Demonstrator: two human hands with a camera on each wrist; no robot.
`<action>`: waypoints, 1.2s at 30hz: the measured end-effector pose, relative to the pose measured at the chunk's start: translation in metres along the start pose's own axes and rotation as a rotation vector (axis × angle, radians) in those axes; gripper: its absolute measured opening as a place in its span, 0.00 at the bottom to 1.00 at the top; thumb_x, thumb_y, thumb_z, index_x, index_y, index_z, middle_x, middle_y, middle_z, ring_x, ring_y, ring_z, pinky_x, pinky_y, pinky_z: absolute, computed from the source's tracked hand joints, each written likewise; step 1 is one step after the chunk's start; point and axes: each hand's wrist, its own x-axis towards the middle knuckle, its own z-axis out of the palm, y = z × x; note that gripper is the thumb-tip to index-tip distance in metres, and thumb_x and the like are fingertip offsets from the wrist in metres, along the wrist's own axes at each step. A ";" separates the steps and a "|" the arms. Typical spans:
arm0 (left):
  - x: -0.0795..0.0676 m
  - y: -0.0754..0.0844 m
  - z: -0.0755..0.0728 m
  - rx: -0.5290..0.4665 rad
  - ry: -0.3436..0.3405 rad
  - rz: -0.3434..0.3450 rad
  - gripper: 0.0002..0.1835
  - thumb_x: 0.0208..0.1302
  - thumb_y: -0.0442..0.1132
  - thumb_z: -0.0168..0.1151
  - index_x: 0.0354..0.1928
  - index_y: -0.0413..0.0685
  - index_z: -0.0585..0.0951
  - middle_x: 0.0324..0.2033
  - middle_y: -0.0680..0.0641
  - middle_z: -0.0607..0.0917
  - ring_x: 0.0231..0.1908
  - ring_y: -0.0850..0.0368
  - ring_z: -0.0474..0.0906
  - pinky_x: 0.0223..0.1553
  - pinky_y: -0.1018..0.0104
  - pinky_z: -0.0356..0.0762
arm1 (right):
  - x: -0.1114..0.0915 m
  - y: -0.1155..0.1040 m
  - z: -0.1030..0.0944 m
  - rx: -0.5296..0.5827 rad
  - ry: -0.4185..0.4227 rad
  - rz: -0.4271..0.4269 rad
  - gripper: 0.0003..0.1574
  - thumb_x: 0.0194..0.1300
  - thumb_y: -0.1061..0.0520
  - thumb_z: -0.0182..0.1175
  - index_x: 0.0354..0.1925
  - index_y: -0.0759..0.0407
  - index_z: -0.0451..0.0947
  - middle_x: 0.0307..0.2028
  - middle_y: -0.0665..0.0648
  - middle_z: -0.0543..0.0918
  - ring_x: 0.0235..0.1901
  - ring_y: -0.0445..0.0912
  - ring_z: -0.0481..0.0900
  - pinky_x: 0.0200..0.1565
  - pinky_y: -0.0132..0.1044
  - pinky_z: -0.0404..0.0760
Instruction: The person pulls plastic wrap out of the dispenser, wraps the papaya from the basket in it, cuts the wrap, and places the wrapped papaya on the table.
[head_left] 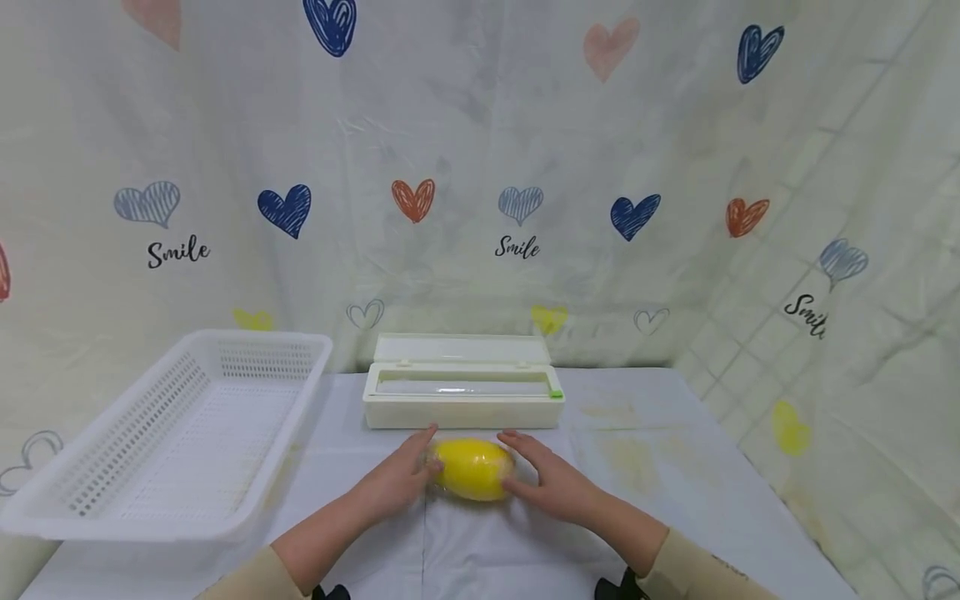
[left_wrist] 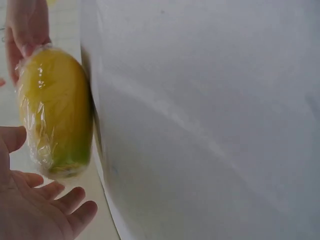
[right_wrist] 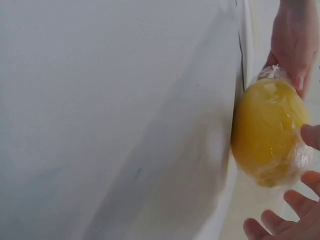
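A yellow, melon-like fruit [head_left: 474, 469] wrapped in clear cling film lies sideways on the white-covered table, between both hands. One end shows green in the left wrist view, where the film looks wrinkled over the fruit [left_wrist: 57, 115]. My left hand [head_left: 397, 475] is at the fruit's left end, fingers loosely spread. At the opposite end is my right hand [head_left: 551, 483], its thumb near the film and its other fingers extended. In the right wrist view, bunched film sticks out from the far end of the fruit [right_wrist: 270, 132], beside the left hand [right_wrist: 297, 40].
Just behind the fruit stands a white cling film dispenser [head_left: 463, 412], lid raised, with a roll inside and a green slider at its right end. A large white perforated basket [head_left: 258, 492] occupies the left side. A heart-printed curtain [head_left: 465, 283] hangs behind the table [head_left: 637, 508].
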 end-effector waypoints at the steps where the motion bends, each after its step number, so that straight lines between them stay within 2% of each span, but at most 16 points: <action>1: 0.001 -0.001 0.001 0.007 -0.023 0.020 0.37 0.75 0.53 0.51 0.77 0.45 0.54 0.75 0.40 0.56 0.74 0.42 0.51 0.71 0.41 0.50 | 0.000 0.000 0.000 -0.012 0.009 0.001 0.42 0.70 0.37 0.57 0.75 0.47 0.59 0.74 0.52 0.61 0.72 0.54 0.60 0.67 0.59 0.62; 4: 0.000 0.000 0.003 0.065 -0.077 0.076 0.39 0.75 0.52 0.51 0.78 0.43 0.49 0.77 0.42 0.52 0.75 0.45 0.47 0.72 0.44 0.48 | -0.002 -0.004 0.001 -0.027 -0.003 -0.021 0.37 0.76 0.42 0.49 0.77 0.49 0.55 0.76 0.53 0.56 0.74 0.52 0.53 0.70 0.57 0.56; 7: -0.005 0.006 0.003 0.163 -0.119 0.100 0.42 0.74 0.52 0.52 0.78 0.41 0.46 0.78 0.42 0.47 0.76 0.44 0.43 0.72 0.43 0.46 | -0.002 -0.008 0.005 -0.068 -0.083 -0.049 0.36 0.79 0.50 0.44 0.79 0.53 0.48 0.78 0.54 0.49 0.76 0.50 0.48 0.71 0.55 0.54; 10: -0.011 0.015 0.003 0.245 -0.158 0.088 0.45 0.72 0.53 0.54 0.78 0.39 0.44 0.78 0.41 0.43 0.76 0.42 0.39 0.72 0.41 0.42 | -0.002 -0.013 0.009 -0.139 -0.158 -0.063 0.47 0.70 0.57 0.49 0.80 0.53 0.39 0.79 0.55 0.41 0.76 0.50 0.45 0.71 0.54 0.55; 13: -0.016 0.023 0.002 0.261 -0.191 0.068 0.47 0.70 0.53 0.55 0.77 0.36 0.45 0.77 0.39 0.44 0.76 0.41 0.39 0.72 0.39 0.42 | -0.001 -0.016 0.011 -0.225 -0.180 -0.068 0.58 0.61 0.59 0.55 0.80 0.53 0.34 0.79 0.58 0.38 0.76 0.52 0.47 0.69 0.53 0.59; 20: -0.018 0.026 0.003 0.235 -0.221 0.042 0.46 0.68 0.52 0.56 0.77 0.36 0.46 0.77 0.39 0.46 0.76 0.44 0.44 0.72 0.43 0.49 | 0.007 -0.019 0.007 -0.365 -0.173 -0.112 0.62 0.56 0.58 0.64 0.78 0.54 0.39 0.78 0.60 0.43 0.73 0.54 0.56 0.67 0.52 0.64; 22: -0.017 0.024 0.002 0.240 -0.201 0.041 0.44 0.70 0.52 0.54 0.77 0.36 0.48 0.77 0.40 0.49 0.76 0.43 0.45 0.72 0.43 0.49 | 0.009 -0.019 0.006 -0.340 -0.187 -0.111 0.63 0.56 0.56 0.64 0.79 0.53 0.38 0.78 0.58 0.42 0.73 0.54 0.56 0.67 0.52 0.65; 25: -0.017 0.021 0.000 0.255 -0.152 0.051 0.38 0.74 0.50 0.50 0.76 0.37 0.54 0.75 0.40 0.56 0.75 0.40 0.48 0.71 0.42 0.50 | 0.010 -0.018 0.006 -0.234 -0.212 -0.096 0.62 0.57 0.54 0.63 0.79 0.50 0.38 0.79 0.55 0.40 0.74 0.53 0.53 0.67 0.53 0.65; 29: -0.015 0.017 -0.002 0.225 -0.074 0.072 0.29 0.76 0.46 0.47 0.73 0.41 0.63 0.71 0.40 0.64 0.70 0.40 0.58 0.69 0.42 0.57 | 0.008 -0.012 0.003 -0.079 -0.201 -0.074 0.57 0.60 0.55 0.59 0.80 0.47 0.40 0.79 0.52 0.39 0.75 0.52 0.49 0.66 0.57 0.64; 31: -0.013 0.015 -0.001 0.195 -0.041 0.079 0.26 0.76 0.44 0.48 0.72 0.43 0.66 0.69 0.40 0.66 0.68 0.42 0.63 0.67 0.43 0.62 | 0.007 -0.009 0.001 -0.022 -0.176 -0.068 0.51 0.66 0.55 0.54 0.80 0.46 0.41 0.79 0.51 0.39 0.76 0.52 0.47 0.68 0.58 0.60; 36: -0.010 0.011 0.001 0.155 0.013 0.057 0.29 0.73 0.41 0.54 0.73 0.46 0.63 0.66 0.41 0.68 0.66 0.45 0.66 0.66 0.45 0.64 | 0.007 -0.005 0.000 0.070 -0.112 -0.028 0.39 0.77 0.48 0.46 0.79 0.46 0.45 0.78 0.54 0.47 0.76 0.54 0.47 0.71 0.59 0.50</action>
